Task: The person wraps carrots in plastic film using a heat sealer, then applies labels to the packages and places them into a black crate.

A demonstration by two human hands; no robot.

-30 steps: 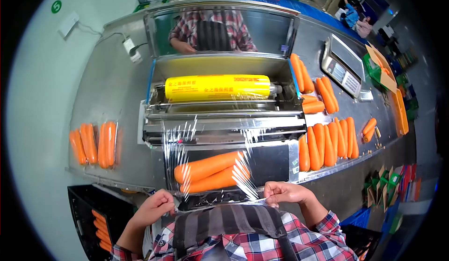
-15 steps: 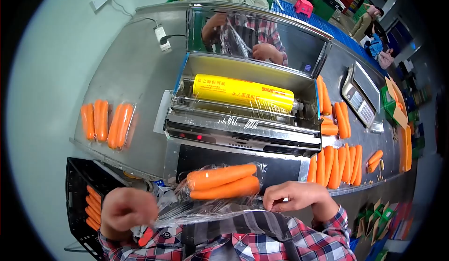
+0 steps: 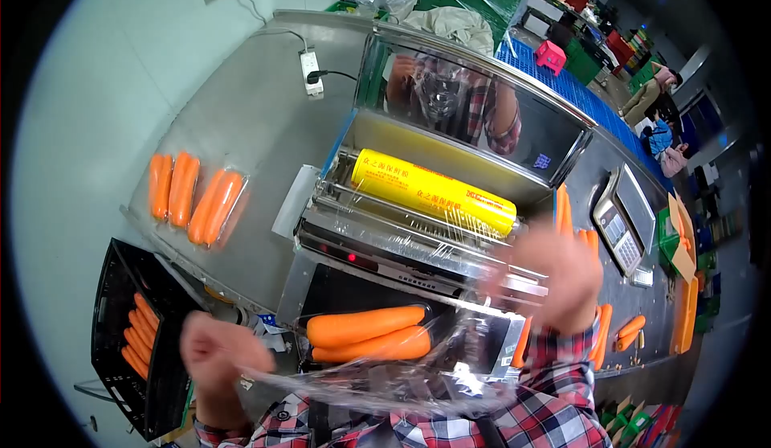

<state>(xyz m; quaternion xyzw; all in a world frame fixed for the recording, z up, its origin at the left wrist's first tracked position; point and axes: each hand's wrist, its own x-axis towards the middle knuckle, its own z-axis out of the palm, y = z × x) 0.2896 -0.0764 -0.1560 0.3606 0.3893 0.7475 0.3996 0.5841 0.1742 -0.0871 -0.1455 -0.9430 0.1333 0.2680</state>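
My left hand (image 3: pixel 223 353) is closed at the lower left, pinching one end of a sheet of clear cling film (image 3: pixel 385 388). The film sags in front of my checked shirt and rises on the right towards my right hand (image 3: pixel 554 275). That hand is smeared by motion in front of the wrapping machine's right end, and the film runs up to its closed fingers. Behind the film, two carrots (image 3: pixel 365 327) lie side by side on the machine's dark plate (image 3: pixel 353 287). A yellow film roll (image 3: pixel 434 192) sits inside the wrapping machine (image 3: pixel 401 243).
Wrapped carrots (image 3: pixel 215 207) lie on the metal table (image 3: pixel 241 118) at left. A black crate (image 3: pixel 120 287) with carrots stands below. A scale (image 3: pixel 622 223) and loose carrots (image 3: pixel 630 331) are at right. A power strip (image 3: pixel 312 70) lies behind. People (image 3: pixel 654 94) are far back.
My right hand has moved up and right to the machine, lifting film with it. My left hand has shifted slightly down. The carrots show less film around them. The view has turned.
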